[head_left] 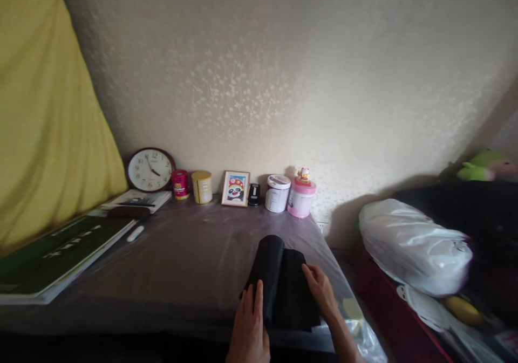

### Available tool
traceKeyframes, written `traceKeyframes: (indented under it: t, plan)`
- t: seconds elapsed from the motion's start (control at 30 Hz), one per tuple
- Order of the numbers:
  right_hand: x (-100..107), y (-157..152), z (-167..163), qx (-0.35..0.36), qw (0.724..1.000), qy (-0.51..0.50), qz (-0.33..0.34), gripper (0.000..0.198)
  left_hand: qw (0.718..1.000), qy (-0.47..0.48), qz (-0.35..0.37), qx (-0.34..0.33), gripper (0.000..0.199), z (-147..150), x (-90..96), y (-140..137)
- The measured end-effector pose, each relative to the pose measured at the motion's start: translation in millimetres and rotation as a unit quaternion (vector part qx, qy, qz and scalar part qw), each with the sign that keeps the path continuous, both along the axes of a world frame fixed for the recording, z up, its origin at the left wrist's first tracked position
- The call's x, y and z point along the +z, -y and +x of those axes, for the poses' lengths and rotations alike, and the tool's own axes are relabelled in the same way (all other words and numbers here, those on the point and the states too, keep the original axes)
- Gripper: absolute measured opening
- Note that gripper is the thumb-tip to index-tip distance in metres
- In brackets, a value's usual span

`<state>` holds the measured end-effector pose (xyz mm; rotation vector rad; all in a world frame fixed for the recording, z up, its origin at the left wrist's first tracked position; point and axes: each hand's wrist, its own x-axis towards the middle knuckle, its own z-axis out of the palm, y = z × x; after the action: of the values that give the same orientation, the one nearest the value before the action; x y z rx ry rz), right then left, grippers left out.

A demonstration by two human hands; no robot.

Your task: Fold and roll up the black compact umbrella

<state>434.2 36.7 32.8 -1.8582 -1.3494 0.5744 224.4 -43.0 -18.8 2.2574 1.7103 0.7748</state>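
A folded black cloth (297, 290) lies near the front right of the table. Its left part (268, 260) is doubled over into a thick, rounded fold, while the right part lies flatter. My left hand (250, 320) rests on the lower left of that fold, fingers stretched out along it. At the cloth's right edge, my right hand (321, 293) has bent fingers closed on the border; its fingertips are partly hidden. What kind of garment or fabric it is, I cannot tell.
Along the wall stand a clock (150, 170), a pink can (180, 185), a yellow tin (202, 187), a framed panda picture (235, 189) and two tubs (277, 193). A green book (60, 255) lies left. Right of the table's edge sits a white plastic bag (413, 244).
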Motion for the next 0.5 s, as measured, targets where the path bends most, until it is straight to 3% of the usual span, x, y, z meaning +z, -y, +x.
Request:
traceKeyframes:
  t: [0.33, 0.5]
  plan:
    - [20, 7, -18, 0.096, 0.976, -0.155, 0.115, 0.046, 1.0, -0.002, -0.007, 0.005, 0.092, 1, 1.4, 1]
    - [33, -2, -41, 0.121, 0.969, -0.177, 0.123, 0.049, 1.0, -0.012, -0.011, 0.004, 0.094, 1, -1.6, -1]
